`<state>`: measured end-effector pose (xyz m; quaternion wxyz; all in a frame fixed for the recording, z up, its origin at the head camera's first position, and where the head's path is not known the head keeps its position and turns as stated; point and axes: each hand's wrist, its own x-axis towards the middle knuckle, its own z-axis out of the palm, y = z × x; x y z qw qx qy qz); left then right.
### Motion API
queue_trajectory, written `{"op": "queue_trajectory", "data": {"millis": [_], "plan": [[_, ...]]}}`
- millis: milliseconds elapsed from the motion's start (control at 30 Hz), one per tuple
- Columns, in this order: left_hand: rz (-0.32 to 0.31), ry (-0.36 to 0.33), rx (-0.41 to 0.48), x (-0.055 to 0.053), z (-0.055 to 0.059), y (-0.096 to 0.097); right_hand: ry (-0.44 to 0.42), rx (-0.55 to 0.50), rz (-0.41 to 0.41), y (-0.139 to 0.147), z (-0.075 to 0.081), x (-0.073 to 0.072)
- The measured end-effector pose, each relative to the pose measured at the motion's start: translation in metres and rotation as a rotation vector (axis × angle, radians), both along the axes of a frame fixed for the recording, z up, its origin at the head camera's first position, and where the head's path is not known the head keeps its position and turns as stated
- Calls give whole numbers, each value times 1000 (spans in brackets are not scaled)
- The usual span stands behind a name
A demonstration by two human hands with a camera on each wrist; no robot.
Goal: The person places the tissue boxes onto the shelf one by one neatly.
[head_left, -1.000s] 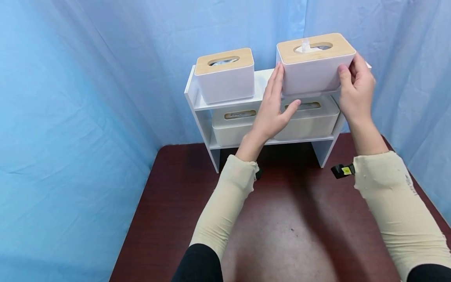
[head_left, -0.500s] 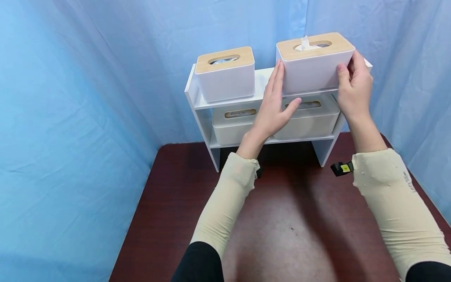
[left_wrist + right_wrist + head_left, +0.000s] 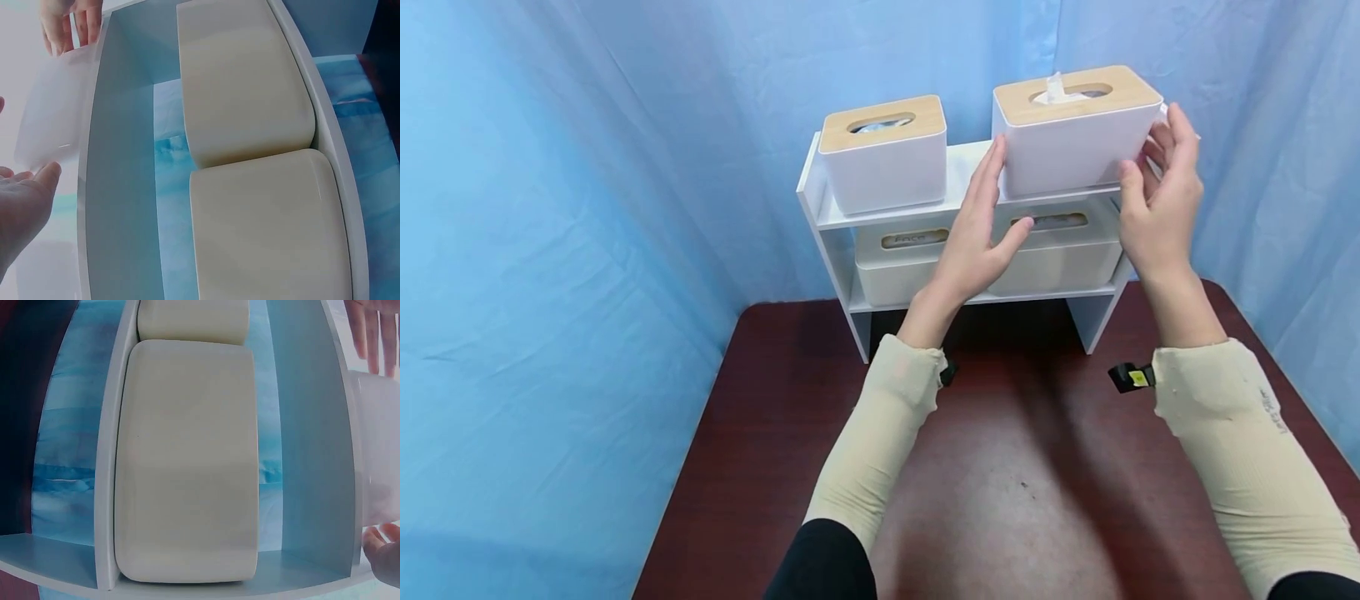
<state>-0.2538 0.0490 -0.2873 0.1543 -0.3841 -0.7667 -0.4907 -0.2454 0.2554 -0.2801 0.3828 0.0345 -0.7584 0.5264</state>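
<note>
A white tissue box (image 3: 1071,158) with a light wooden lid and a tuft of tissue stands at the right of the top tier of a small white shelf (image 3: 962,167). My left hand (image 3: 973,237) is at its left end, fingers straight and thumb spread. At the right end, my right hand (image 3: 1167,200) has loosened, with its fingers lifting off the side and the thumb near the front corner. In the left wrist view the tissue box (image 3: 56,112) lies between both hands. The right wrist view has my right hand (image 3: 384,553) close to its end.
Another wooden-lidded tissue box (image 3: 887,179) stands at the top tier's left. Two cream tissue boxes, one left (image 3: 895,283) and one right (image 3: 1056,267), fill the lower tier. The shelf stands on a dark red table (image 3: 1000,467), with blue curtains (image 3: 587,250) around.
My right hand gripped the box's right end and has now eased its fingers off it. The box has settled slightly onto the top tier; my left hand has barely shifted.
</note>
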Motion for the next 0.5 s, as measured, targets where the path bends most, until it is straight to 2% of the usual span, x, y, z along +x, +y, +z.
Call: {"op": "queue_trajectory", "data": {"millis": [200, 400, 500], "plan": [[-32, 32, 30, 8, -4, -7, 25, -20, -9, 3, -8, 9], [-10, 120, -12, 14, -11, -16, 49, -23, 4, 9, -26, 16], [5, 133, -35, 17, -17, -22, 60, -24, 13, 12, -36, 20]]}}
